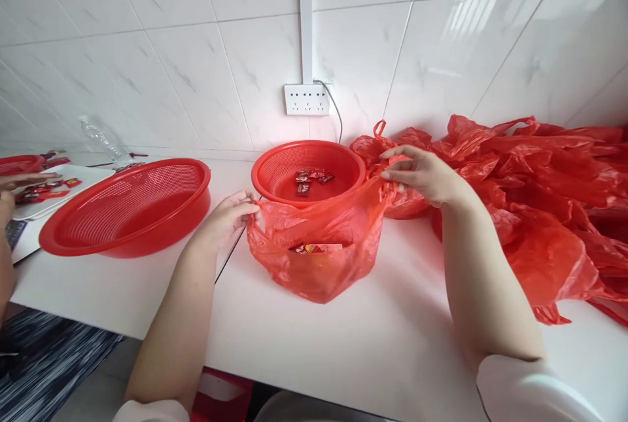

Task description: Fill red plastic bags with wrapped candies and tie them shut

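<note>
A thin red plastic bag hangs spread between my two hands over the white table. My left hand pinches its left top edge, and my right hand grips the right top edge near the handle. Through the bag's mouth a few small packets show, partly covered by the film. Just behind the bag stands a round red plastic basket holding several small dark red wrapped packets.
A larger empty red basket stands left. Beyond it are a white tray with red packets, a clear bottle and a co-worker's hand. Red bags heap up on the right. A power strip is on the tiled wall.
</note>
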`<act>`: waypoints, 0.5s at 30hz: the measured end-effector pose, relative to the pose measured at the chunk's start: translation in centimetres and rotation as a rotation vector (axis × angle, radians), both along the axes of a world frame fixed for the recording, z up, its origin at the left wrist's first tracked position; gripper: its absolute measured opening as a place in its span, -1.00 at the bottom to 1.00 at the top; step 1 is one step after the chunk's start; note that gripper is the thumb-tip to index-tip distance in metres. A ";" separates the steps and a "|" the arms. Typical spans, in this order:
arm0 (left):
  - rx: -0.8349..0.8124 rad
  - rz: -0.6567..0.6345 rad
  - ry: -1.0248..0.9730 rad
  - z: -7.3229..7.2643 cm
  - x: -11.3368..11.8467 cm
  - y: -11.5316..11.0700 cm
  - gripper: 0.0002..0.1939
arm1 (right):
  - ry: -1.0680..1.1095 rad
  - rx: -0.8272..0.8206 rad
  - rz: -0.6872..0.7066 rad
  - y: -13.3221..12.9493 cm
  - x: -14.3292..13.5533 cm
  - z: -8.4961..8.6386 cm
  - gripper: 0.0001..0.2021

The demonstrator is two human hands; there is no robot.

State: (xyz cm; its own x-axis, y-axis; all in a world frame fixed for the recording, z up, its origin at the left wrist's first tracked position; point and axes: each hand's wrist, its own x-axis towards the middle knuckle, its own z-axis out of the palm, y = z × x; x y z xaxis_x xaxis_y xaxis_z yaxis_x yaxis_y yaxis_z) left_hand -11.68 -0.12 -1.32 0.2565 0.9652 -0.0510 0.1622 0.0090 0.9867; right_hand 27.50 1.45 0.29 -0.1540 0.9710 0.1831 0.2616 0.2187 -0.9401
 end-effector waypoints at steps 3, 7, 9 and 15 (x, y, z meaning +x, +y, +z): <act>0.109 0.039 -0.066 3.6 0.9 0.1 -0.76 | 0.376 0.264 -0.192 -0.3 -0.3 1.6 -0.67; 0.357 0.084 0.035 7.9 2.6 -0.3 -0.70 | 0.472 0.550 -0.344 -1.4 -1.5 2.9 -0.81; 0.417 0.074 0.209 8.8 3.3 -0.7 -0.70 | 0.291 0.525 -0.257 -2.7 -1.7 3.4 -0.84; 0.543 0.280 0.702 8.2 2.1 -1.2 -0.65 | -0.361 0.374 0.064 -6.4 -0.6 4.4 -0.77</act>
State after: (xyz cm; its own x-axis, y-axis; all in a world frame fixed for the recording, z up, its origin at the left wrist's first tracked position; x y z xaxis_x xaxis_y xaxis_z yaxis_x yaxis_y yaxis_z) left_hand -9.60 -1.31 6.86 0.0923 0.9241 0.3707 0.7855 -0.2964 0.5433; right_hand 26.92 -4.99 4.67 -0.3288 0.8359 0.4396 0.5299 0.5486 -0.6468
